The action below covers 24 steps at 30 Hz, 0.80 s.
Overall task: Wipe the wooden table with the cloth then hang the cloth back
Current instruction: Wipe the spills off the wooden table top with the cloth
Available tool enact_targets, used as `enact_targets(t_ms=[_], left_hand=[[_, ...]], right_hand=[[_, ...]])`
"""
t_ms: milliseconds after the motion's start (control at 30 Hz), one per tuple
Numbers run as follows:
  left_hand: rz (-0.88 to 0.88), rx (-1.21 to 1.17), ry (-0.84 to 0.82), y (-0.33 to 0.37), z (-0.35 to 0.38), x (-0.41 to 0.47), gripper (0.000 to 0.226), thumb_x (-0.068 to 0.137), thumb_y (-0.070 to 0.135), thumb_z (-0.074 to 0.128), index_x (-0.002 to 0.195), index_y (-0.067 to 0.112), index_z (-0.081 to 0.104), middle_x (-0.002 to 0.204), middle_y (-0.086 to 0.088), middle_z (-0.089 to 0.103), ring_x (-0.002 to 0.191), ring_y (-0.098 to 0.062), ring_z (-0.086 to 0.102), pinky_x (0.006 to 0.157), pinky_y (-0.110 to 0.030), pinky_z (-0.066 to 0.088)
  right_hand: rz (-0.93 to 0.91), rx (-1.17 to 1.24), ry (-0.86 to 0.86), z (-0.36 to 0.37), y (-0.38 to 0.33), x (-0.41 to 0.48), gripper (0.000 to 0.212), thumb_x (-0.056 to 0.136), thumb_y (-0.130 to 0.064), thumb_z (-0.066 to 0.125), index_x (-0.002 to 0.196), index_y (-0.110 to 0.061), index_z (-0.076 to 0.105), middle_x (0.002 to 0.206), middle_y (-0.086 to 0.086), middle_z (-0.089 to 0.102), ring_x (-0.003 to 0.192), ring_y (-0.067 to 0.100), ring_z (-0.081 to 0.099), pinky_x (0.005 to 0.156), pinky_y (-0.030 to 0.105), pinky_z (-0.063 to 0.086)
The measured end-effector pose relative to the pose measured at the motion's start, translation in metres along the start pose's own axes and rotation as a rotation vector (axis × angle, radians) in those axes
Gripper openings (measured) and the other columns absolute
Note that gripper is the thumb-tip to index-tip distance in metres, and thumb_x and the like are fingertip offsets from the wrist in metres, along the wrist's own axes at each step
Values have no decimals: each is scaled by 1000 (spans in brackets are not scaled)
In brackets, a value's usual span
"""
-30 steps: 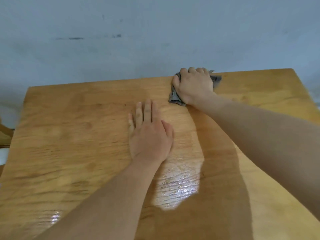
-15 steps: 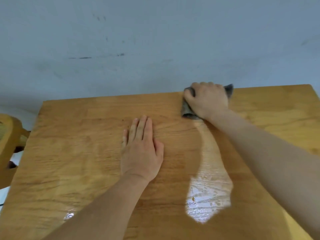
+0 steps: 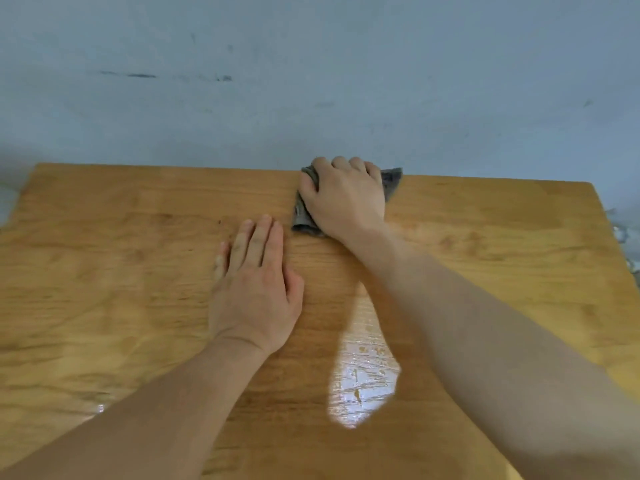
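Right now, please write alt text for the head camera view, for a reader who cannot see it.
A person's right hand grips a grey cloth at the far edge of a wooden table; the left hand lies flat on the wood, just nearer.

A pale blue-grey wall (image 3: 346, 64) fills the upper part of the view, its paint smudged and uneven. A dark horizontal scuff mark (image 3: 142, 75) sits at upper left, with a smaller dark smudge (image 3: 225, 78) to its right. At the far right edge shows something white and crumpled (image 3: 623, 234), too blurred to identify.
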<state>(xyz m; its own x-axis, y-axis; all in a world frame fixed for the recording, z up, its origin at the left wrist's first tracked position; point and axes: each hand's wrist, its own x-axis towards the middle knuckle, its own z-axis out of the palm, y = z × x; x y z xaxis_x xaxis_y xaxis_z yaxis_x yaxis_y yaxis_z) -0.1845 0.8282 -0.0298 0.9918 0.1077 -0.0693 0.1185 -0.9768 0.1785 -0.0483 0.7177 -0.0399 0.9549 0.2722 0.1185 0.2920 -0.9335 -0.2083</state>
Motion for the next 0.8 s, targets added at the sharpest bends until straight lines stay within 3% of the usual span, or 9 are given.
enact_targets(t_ms=[100,167,234,367,567,667,734,801], left_hand=[[14,-16,-6,-1,0,0,63,92,38,19,151,16,24,159,0,20,147,-18,12,120,-42,9],[13,-22,-7,-2,-1,0,62,93,38,21,150,15,24,158,-1,22,147,-19,13,119,-43,9],[14,-21,-6,-2,-1,1,62,93,38,22,150,14,24,158,-3,23,147,-21,14,119,-43,8],[22,-30,-50,-2,-5,0,63,94,39,18,152,15,15,160,-2,14,148,-21,6,119,-44,5],[24,-55,-67,-2,-4,1,61,97,39,19,153,17,9,161,0,7,148,-20,0,119,-45,2],[24,-53,-52,-4,-3,1,62,96,40,18,153,18,11,161,1,9,148,-19,1,119,-45,3],[9,-60,-29,-5,-2,1,60,97,40,19,153,18,15,161,2,12,148,-19,4,119,-44,5],[19,-68,-34,-4,-2,0,59,98,41,17,153,19,15,161,3,12,148,-18,3,119,-44,4]], right_hand=[[-24,-45,-26,-16,56,-10,47,93,-49,34,113,-18,63,110,11,67,106,35,57,97,44,38],[177,-103,2,-34,113,-20,47,95,-46,32,102,-12,64,102,15,66,101,37,57,94,46,40],[388,-118,11,-45,148,-28,49,97,-44,30,104,-9,64,105,17,64,105,38,54,99,49,37],[644,-108,90,-24,105,-25,52,96,-39,26,121,-9,60,131,13,56,132,32,39,111,52,25],[279,-4,50,7,-14,-13,43,94,-40,32,125,-26,58,129,-2,58,132,24,39,115,49,19],[122,10,12,1,-2,-4,42,93,-43,32,122,-26,59,119,1,62,120,27,49,109,47,27],[-3,2,-56,-9,30,2,45,92,-48,31,112,-23,62,106,6,65,105,31,56,93,45,39],[124,-56,-70,-22,76,3,44,92,-48,32,90,-15,61,89,11,62,92,36,57,79,43,40]])
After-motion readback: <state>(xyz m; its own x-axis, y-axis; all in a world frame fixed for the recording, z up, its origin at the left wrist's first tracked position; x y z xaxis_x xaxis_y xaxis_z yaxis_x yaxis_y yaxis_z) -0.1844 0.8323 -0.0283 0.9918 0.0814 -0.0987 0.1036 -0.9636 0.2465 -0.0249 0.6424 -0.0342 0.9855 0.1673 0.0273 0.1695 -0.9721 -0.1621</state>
